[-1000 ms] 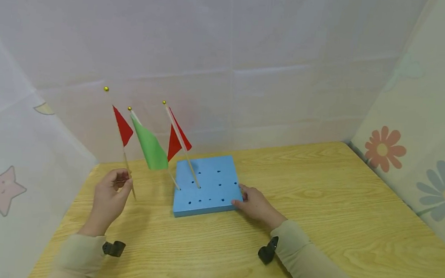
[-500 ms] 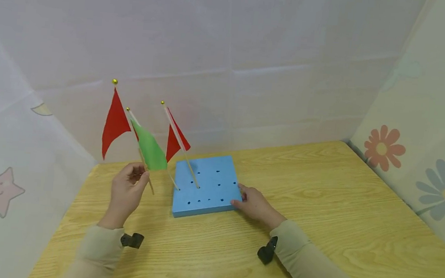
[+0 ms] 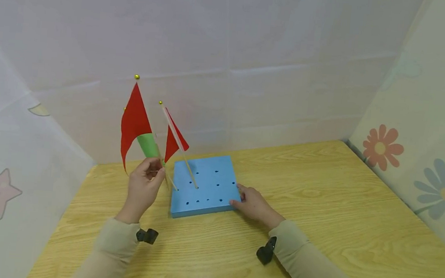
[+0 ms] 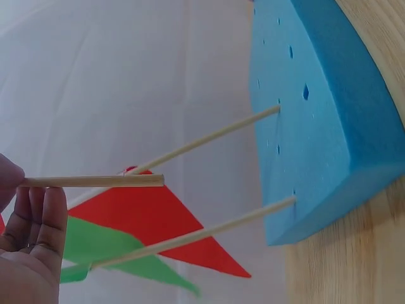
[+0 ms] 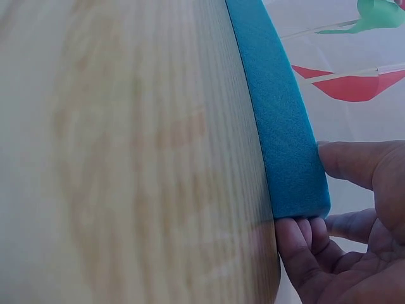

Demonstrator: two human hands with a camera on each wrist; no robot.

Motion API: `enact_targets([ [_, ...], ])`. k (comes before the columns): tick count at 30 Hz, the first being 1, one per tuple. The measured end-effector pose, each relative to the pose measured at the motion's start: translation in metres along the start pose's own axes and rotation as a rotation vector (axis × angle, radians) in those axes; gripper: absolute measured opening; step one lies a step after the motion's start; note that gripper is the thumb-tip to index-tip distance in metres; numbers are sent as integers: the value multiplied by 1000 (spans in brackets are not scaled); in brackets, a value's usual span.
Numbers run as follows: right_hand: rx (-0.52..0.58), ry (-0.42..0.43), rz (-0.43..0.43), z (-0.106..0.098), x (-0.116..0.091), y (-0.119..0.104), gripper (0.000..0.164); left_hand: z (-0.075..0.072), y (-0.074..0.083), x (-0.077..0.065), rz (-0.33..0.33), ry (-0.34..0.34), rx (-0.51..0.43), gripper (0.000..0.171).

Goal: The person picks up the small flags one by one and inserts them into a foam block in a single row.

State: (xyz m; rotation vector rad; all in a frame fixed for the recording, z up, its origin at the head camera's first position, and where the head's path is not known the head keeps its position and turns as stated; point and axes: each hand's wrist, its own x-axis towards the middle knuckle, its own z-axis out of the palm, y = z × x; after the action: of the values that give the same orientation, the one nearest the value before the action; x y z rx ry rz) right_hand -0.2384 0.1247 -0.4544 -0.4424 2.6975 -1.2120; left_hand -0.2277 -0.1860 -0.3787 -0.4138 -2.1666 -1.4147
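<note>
My left hand (image 3: 144, 187) pinches the thin wooden stick (image 4: 95, 182) of a red flag (image 3: 135, 113) between thumb and fingers. This flag has a gold ball at its top, and the stick's lower end points toward the blue foam block (image 3: 206, 190), apart from it in the left wrist view. A green flag (image 3: 147, 145) and another red flag (image 3: 171, 147) stand tilted left in holes of the block. The held flag hides much of the green one. My right hand (image 3: 256, 207) grips the block's near right corner, thumb at the top edge, fingertips against the side.
Several small holes dot the block's top. It lies on a wooden table (image 3: 301, 194), toward the back. A pale cloth wall (image 3: 273, 99) rises behind, and a side wall carries a red printed flower (image 3: 382, 148). Black wrist cameras sit on both sleeves.
My left hand has moved right toward the block with the red flag, whose cloth has swung into full view and now overlaps the green flag. My right hand stays on the block.
</note>
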Motion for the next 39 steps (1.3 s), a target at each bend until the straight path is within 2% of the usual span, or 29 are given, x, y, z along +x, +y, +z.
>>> enact_targets([
  [5,13,-2,3,0,0,0,67,10,1,2,-1,-31,2,17],
  [13,34,-4,-7,0,0,1,68,29,-4,4,-44,-93,-22,17],
  [26,16,-6,2,0,-2,-2,67,65,-10,8,-3,-131,-3,13],
  [33,25,7,19,0,-2,-2,67,85,-9,8,2,-173,-32,15],
  [39,26,9,16,2,-1,-3,67,94,-9,7,-8,-198,-57,13],
])
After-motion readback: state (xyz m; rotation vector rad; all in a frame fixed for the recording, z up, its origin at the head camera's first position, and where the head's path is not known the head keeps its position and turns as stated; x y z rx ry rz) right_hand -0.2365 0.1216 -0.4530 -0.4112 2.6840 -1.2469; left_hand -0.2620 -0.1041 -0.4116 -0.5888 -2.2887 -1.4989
